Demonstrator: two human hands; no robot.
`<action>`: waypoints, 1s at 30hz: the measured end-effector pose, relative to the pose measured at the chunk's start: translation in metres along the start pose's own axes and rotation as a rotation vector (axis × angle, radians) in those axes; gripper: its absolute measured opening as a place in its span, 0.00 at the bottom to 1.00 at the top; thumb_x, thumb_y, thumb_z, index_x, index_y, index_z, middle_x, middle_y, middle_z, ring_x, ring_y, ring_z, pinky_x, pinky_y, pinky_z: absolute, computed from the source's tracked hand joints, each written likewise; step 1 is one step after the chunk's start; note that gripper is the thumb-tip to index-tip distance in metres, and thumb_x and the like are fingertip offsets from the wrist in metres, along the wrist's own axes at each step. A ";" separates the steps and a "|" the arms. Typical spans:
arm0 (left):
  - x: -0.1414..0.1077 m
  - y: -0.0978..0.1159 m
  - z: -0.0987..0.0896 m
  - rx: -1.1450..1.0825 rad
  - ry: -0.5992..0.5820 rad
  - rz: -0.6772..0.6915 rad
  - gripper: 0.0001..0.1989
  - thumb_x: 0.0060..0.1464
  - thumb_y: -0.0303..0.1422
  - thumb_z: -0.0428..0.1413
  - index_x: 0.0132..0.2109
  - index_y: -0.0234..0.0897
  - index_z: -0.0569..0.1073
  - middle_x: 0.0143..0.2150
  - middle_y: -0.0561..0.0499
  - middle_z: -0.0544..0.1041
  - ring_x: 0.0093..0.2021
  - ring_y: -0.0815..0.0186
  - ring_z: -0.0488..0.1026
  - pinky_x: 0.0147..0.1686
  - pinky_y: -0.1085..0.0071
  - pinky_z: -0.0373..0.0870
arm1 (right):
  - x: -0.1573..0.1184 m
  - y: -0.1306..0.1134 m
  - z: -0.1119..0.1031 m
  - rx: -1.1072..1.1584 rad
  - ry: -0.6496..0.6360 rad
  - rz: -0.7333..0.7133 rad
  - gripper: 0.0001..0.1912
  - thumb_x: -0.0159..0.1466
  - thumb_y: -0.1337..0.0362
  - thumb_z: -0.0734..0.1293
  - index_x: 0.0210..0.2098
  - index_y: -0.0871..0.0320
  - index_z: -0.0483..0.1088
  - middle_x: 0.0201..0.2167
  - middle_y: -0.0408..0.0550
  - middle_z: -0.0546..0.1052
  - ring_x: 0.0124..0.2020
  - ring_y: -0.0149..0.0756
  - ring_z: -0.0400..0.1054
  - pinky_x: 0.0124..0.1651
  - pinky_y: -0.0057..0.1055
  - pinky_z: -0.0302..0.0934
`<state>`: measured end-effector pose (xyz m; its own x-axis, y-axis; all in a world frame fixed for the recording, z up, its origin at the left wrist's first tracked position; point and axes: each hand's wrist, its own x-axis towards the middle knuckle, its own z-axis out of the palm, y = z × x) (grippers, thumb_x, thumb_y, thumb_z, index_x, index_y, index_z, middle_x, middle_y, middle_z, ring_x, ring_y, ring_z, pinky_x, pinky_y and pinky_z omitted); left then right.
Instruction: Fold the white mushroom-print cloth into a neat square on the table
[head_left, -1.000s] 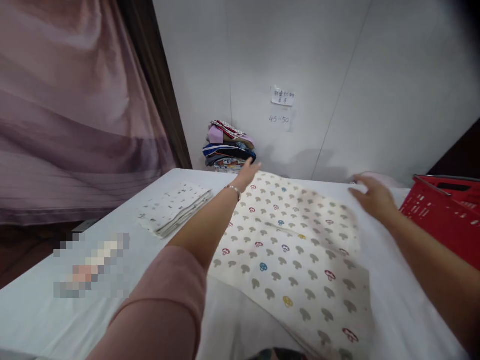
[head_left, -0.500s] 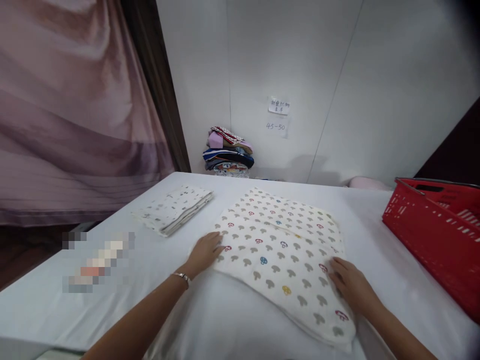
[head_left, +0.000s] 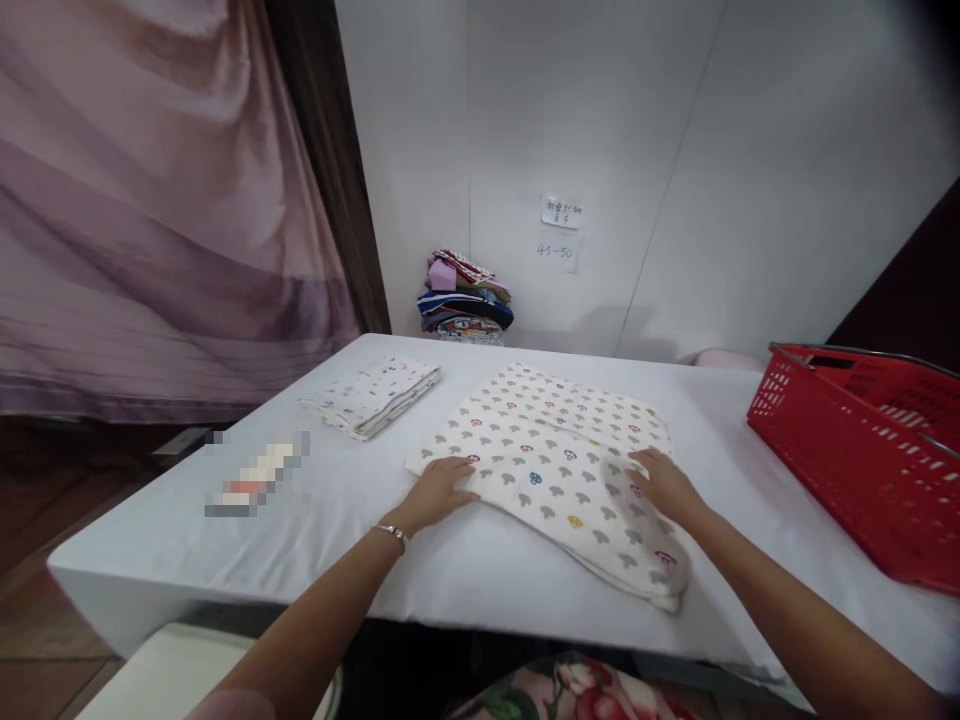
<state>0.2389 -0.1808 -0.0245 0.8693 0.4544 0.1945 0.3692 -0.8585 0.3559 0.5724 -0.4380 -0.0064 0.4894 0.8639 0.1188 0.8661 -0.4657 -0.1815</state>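
A white cloth with grey, red, blue and yellow mushroom prints (head_left: 555, 460) lies spread on the white-covered table, with a fold line across its middle. My left hand (head_left: 442, 490), a bracelet at the wrist, rests on its near left corner with fingers apart. On the right side of the cloth lies my right hand (head_left: 666, 485), palm down with its fingers spread. A folded white cloth with small prints (head_left: 375, 392) sits farther back on the left.
At the right stands a red plastic basket (head_left: 855, 450). Folded fabrics (head_left: 466, 300) are stacked by the wall behind the table (head_left: 315, 530). A pixelated item (head_left: 259, 475) lies at the left. A pink curtain (head_left: 150, 200) hangs beyond the left edge.
The view has shifted, showing the table's front edge. My right hand has moved up and inward along the cloth. My left hand stays at the left corner, now nearer the front edge.
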 end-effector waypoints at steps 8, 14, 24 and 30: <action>0.017 0.007 -0.026 -0.024 0.188 -0.066 0.15 0.59 0.35 0.43 0.39 0.40 0.75 0.38 0.50 0.78 0.40 0.63 0.73 0.43 0.67 0.67 | -0.055 -0.059 0.020 0.347 -0.058 -0.193 0.14 0.63 0.63 0.55 0.26 0.56 0.69 0.31 0.47 0.73 0.35 0.37 0.66 0.39 0.34 0.61; 0.023 0.041 -0.071 0.015 0.529 -0.164 0.14 0.59 0.37 0.43 0.45 0.40 0.71 0.42 0.51 0.77 0.41 0.65 0.73 0.39 0.73 0.66 | -0.079 -0.072 -0.004 0.526 0.126 -0.156 0.15 0.63 0.58 0.57 0.45 0.55 0.68 0.50 0.52 0.70 0.50 0.41 0.64 0.48 0.38 0.61; 0.012 0.081 -0.138 0.152 0.645 -0.152 0.13 0.56 0.39 0.46 0.39 0.40 0.73 0.37 0.51 0.78 0.38 0.65 0.73 0.37 0.73 0.65 | -0.080 -0.042 0.023 0.177 0.169 -0.059 0.19 0.62 0.64 0.54 0.49 0.54 0.70 0.48 0.52 0.74 0.50 0.43 0.67 0.53 0.43 0.61; 0.016 0.024 -0.155 0.385 0.389 -0.667 0.21 0.57 0.44 0.42 0.44 0.36 0.72 0.38 0.42 0.76 0.39 0.53 0.73 0.35 0.62 0.67 | -0.075 0.003 0.013 0.222 0.370 0.102 0.26 0.62 0.56 0.57 0.57 0.58 0.62 0.57 0.52 0.66 0.58 0.43 0.59 0.58 0.42 0.56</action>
<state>0.2105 -0.1572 0.1284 0.2829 0.8807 0.3798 0.9092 -0.3724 0.1862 0.5374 -0.5014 -0.0289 0.6095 0.6701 0.4237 0.7886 -0.4577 -0.4106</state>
